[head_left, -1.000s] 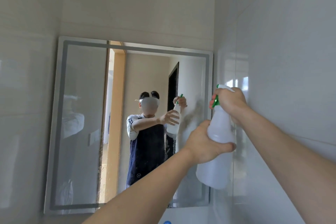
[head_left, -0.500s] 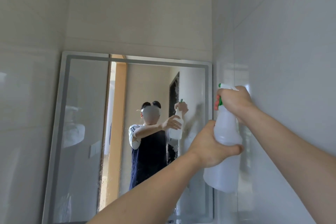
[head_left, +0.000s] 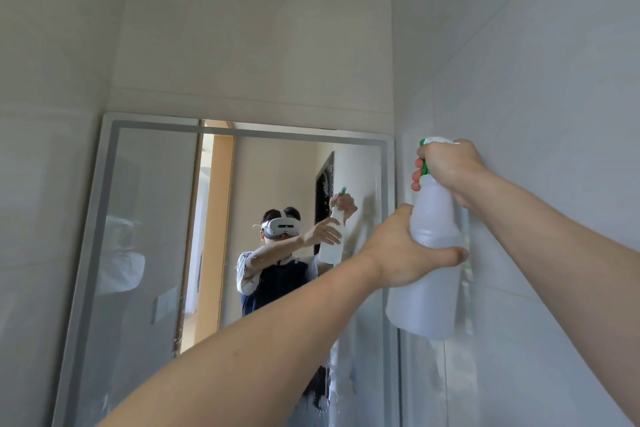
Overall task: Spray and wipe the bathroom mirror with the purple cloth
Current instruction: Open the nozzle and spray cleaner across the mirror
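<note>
So both bare forearms come up from the bottom of the frame, and the two hands share one spray bottle (head_left: pixel 427 274), a cloudy white plastic thing with a green and white trigger head. The left hand (head_left: pixel 403 251) is wrapped around the bottle's upper body from the mirror side, fingers (head_left: pixel 450 255) curled across the front and pressed against the plastic, thumb tucked behind where I can't see it. The right hand (head_left: pixel 450 168) sits on top, closed around the neck and trigger, with its fingertips (head_left: pixel 417 175) hooked over the green part; can't tell if the trigger is actually squeezed. The bottle is held roughly upright, raised up high right by the glossy white tiled wall (head_left: pixel 536 97) on the right, with the nozzle facing left toward the mirror. The mirror (head_left: pixel 149 218) is on the far wall behind the hands, a big rectangular one with a frosted border strip, and the bottle is level with its right edge, nearer the top corner. There's a patch of white foamy streaks (head_left: pixel 337 381) low down near the mirror's right edge. The reflection shows a person holding the same bottle, plus a wooden door frame (head_left: pixel 216 218) behind them. The purple cloth isn't anywhere in view.
</note>
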### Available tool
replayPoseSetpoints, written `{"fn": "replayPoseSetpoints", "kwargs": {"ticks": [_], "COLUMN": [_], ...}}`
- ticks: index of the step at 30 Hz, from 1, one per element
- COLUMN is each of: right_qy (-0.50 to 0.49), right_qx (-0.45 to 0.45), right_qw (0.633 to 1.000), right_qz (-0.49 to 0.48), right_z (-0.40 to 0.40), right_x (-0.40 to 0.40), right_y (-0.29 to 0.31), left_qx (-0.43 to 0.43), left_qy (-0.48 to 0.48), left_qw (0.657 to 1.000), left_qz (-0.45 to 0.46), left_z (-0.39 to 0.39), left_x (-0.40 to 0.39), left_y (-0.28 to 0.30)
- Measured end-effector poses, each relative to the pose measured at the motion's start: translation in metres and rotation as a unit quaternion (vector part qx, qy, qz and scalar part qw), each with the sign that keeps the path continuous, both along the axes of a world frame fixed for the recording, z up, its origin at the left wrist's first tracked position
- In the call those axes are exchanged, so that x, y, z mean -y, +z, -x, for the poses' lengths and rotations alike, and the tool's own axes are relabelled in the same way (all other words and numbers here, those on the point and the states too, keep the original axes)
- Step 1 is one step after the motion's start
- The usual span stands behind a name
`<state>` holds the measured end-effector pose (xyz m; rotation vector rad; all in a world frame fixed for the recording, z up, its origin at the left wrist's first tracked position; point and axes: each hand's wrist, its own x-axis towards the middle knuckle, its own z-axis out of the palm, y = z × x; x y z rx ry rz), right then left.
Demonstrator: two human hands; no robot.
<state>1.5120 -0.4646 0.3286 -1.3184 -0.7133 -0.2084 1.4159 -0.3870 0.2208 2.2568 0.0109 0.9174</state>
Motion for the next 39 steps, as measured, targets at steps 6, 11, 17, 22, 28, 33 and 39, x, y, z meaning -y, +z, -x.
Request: {"fn": "replayPoseSetpoints", "kwargs": {"ticks": [6,11,17,22,28,33,39], "right_qy": [0.004,0.041,0.066,0.078,0.088,0.203,0.141], "right_qx": [0.015,0.027,0.043,0.029,0.031,0.018,0.03], "right_qw": [1.0,0.999,0.997,0.996,0.995,0.979,0.986], "right_qz": [0.012,-0.014,0.005,0.026,0.021,-0.018,0.082], "right_z": [0.003,0.016,0.036,0.045,0.049,0.061,0.056], "right_x": [0.001,0.0,-0.015,-0.039,-0.053,-0.056,-0.066], "right_y": [0.006,0.017,0.023,0.015,0.008,0.003,-0.041], "left_qx": [0.006,0.017,0.024,0.007,0.002,0.026,-0.004], "left_qy": [-0.004,-0.001,0.018,0.038,0.043,0.018,0.01], "left_qw": [1.0,0.999,0.996,0.997,0.998,0.999,1.0], "left_qz": [-0.008,-0.036,-0.085,-0.067,-0.035,0.007,0.002], "left_z": [0.006,0.018,0.038,0.044,0.054,0.055,0.052], "left_x": [0.002,0.001,-0.012,-0.03,-0.046,-0.053,-0.063], "left_y": [0.005,0.019,0.028,0.017,0.01,0.003,-0.026]}}
